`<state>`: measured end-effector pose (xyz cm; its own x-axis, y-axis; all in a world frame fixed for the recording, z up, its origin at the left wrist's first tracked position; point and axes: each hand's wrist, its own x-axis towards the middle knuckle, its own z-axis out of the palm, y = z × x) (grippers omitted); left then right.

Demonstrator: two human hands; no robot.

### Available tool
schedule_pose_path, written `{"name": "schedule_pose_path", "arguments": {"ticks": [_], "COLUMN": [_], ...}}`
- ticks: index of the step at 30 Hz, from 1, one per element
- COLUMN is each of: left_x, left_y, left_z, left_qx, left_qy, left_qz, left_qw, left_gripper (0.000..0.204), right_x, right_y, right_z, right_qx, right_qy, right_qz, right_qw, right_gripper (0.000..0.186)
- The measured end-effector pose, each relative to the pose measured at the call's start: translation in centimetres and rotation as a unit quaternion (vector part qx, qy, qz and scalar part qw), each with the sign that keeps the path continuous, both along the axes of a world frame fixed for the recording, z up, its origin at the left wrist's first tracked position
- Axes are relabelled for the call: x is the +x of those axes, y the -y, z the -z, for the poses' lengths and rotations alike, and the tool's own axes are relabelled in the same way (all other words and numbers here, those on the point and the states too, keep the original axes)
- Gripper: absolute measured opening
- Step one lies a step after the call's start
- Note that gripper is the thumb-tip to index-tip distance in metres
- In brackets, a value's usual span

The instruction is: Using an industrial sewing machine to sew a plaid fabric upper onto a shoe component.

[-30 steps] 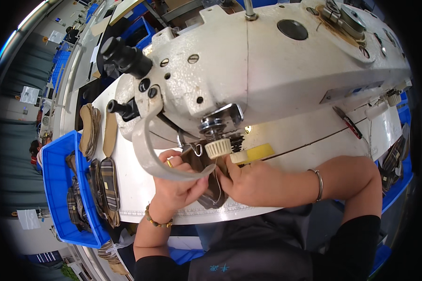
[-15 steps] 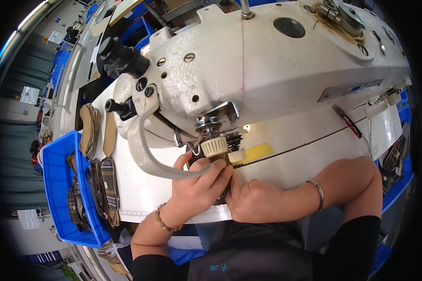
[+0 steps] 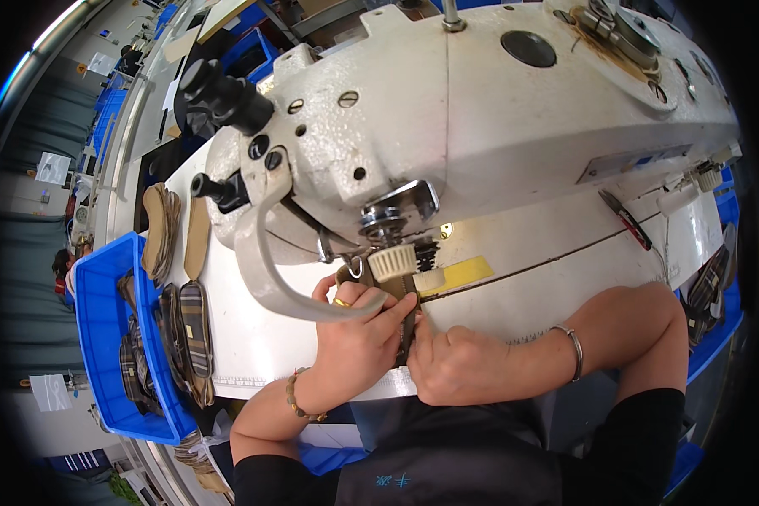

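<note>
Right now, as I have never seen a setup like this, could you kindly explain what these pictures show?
Certainly. There is no robot here: a person is working with bare hands at a large pale sewing machine. The view comes from a wide camera worn on the head, looking down, so straight edges look bent. The left hand and right hand hold a brown piece below the machine's head. On the white table lie a red-and-black hand tool, tan pieces and striped pieces. A blue bin with more pieces stands at the left.
</note>
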<state>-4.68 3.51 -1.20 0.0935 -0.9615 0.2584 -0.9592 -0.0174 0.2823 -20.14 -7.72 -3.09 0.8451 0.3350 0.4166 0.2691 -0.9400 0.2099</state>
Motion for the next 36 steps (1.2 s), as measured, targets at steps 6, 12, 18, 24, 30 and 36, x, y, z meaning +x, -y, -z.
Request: {"name": "schedule_pose_path", "arguments": {"ticks": [6,12,18,24,30,36], "left_x": [0.2,1.1,2.9,2.3,1.8,2.0], "left_y": [0.2,0.9,2.2,1.9,1.2,1.4], "left_z": [-0.1,0.0,1.3,0.5,0.6,1.0], "left_qx": [0.015,0.03,-0.024,0.013,-0.042,-0.042], "left_qy": [-0.012,0.028,0.006,0.081,0.1,0.077], "left_qz": [0.012,0.0,-0.007,-0.054,-0.041,-0.034], "left_qw": [1.0,0.999,1.0,0.995,0.993,0.996], "left_gripper": [0.04,0.03,0.018,0.021,0.024,0.021], "right_x": [0.1,0.7,1.9,2.1,2.1,2.3], "right_y": [0.0,0.5,1.5,2.3,2.3,2.3], "right_z": [0.1,0.5,1.3,0.4,0.8,0.9], "right_qx": [0.031,0.011,0.011,0.012,0.025,0.023], "right_qy": [-0.002,0.019,0.016,0.008,0.01,0.018], "right_qz": [-0.008,0.024,0.025,0.012,0.011,0.003], "right_qw": [0.999,0.999,0.999,1.0,1.0,1.0], "right_gripper": [0.021,0.023,0.025,0.025,0.025,0.024]}}
